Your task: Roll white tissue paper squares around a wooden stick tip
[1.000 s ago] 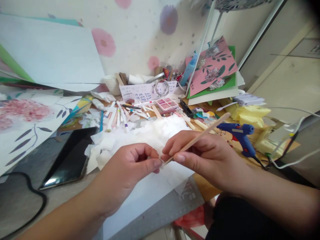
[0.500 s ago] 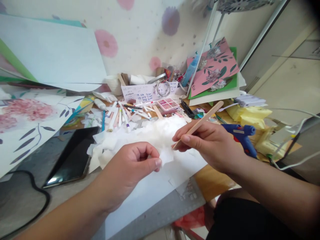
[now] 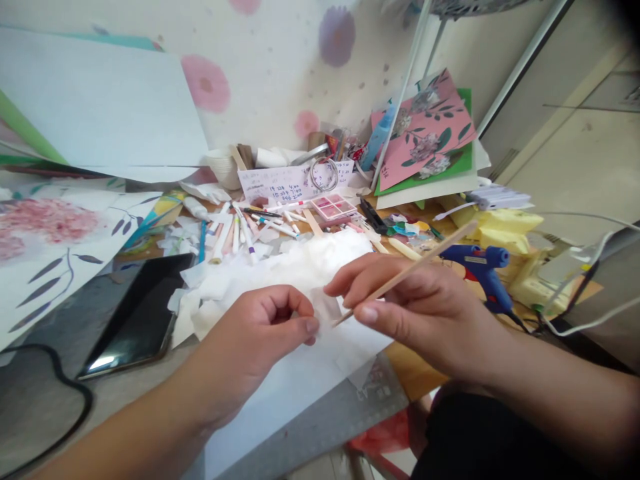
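Observation:
My left hand (image 3: 273, 327) pinches a small piece of thin white tissue paper (image 3: 325, 308) between thumb and forefinger. In my right hand (image 3: 420, 313) is a wooden craft stick (image 3: 415, 268), held like a pen and seen nearly edge-on. Its lower tip is close to the tissue piece; whether they touch I cannot tell. Behind both hands lies a heap of torn white tissue (image 3: 320, 257). Below them a white sheet of paper (image 3: 270, 407) rests on a grey cutting mat (image 3: 345, 413).
A phone (image 3: 140, 320) lies left of the tissue heap, near a flower picture (image 3: 55, 260). Markers (image 3: 240, 230) and a pink palette (image 3: 334, 207) are scattered behind. At the right are a blue glue gun (image 3: 483, 267), yellow packets (image 3: 505, 230) and white cables.
The craft stick has turned from showing its flat face to its edge, and its lower tip has moved down and left, nearer the tissue piece. My left hand keeps its pinch.

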A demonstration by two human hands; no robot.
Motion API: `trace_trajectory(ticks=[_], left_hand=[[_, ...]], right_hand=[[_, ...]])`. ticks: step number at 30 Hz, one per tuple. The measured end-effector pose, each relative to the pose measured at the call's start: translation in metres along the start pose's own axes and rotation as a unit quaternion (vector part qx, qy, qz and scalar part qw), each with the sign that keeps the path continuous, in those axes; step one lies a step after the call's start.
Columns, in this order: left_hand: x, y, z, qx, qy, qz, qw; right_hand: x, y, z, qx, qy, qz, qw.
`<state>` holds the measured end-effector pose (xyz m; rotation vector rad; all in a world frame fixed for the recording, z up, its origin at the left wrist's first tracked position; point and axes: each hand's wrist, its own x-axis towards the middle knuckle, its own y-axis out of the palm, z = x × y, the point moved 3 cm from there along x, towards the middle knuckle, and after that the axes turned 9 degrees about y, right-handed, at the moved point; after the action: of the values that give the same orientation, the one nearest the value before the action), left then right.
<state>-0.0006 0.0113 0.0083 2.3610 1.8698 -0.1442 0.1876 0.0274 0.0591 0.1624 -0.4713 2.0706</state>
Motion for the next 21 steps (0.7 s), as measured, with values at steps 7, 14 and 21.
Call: trace_trajectory(ticks=[7, 14, 21], left_hand=[[0.0, 0.0, 0.0, 0.025, 0.002, 0.01, 1.0], [0.0, 0.001, -0.003, 0.033, -0.012, 0.014, 0.999], [-0.001, 0.001, -0.003, 0.042, -0.011, 0.013, 0.999]], right_hand=[[0.001, 0.004, 0.0, -0.136, -0.043, -0.044, 0.989], [0.005, -0.006, -0.013, -0.064, 0.06, -0.103, 0.991], [0.009, -0.014, -0.025, 0.038, 0.103, -0.096, 0.989]])
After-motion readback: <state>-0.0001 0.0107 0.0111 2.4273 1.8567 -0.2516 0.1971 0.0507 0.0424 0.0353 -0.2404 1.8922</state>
